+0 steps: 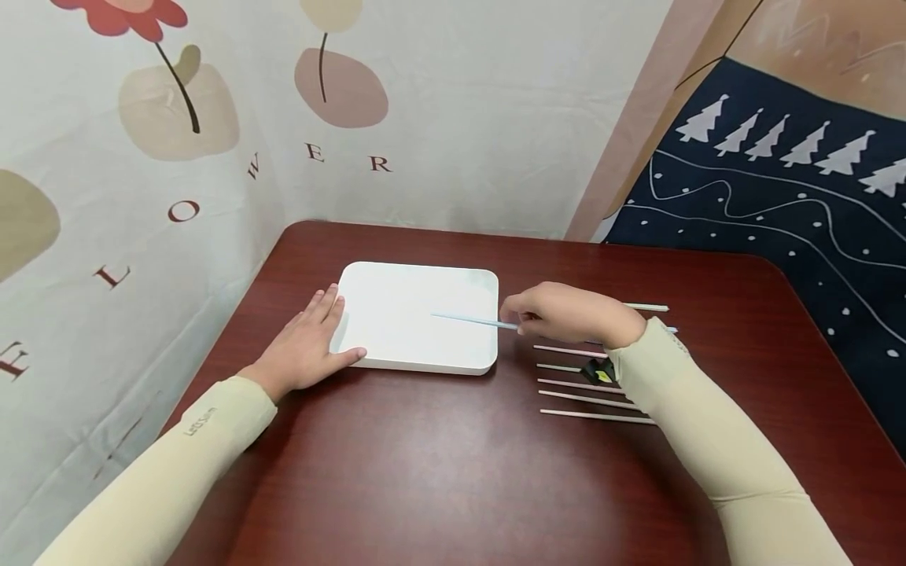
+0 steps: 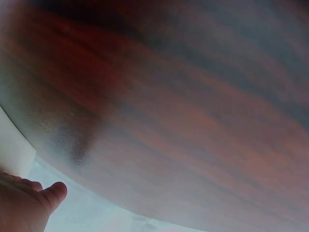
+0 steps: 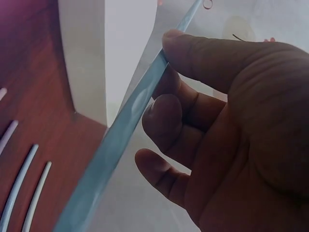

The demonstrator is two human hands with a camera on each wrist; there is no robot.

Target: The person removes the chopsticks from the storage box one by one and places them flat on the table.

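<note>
A white, shallow, rounded rectangular box or tray-like slab [image 1: 418,291] lies on the table. My left hand [image 1: 304,346] rests along its left side, fingers spread, with the thumb at the near left corner. My right hand [image 1: 566,310] is just off the right edge and pinches a thin light-blue stick [image 1: 470,319] between thumb and index finger. The stick's far end reaches over the white surface. In the right wrist view the blue stick [image 3: 116,140] crosses the thumb tip, and the other fingers curl loosely below it.
Several thin pale sticks [image 1: 580,413] lie roughly parallel on the dark red wooden table [image 1: 425,456], right of the slab, partly under my right forearm. By the right wrist shows a small black item [image 1: 598,371] with a yellow-green mark. A flower-printed cloth [image 1: 481,141] hangs behind the table.
</note>
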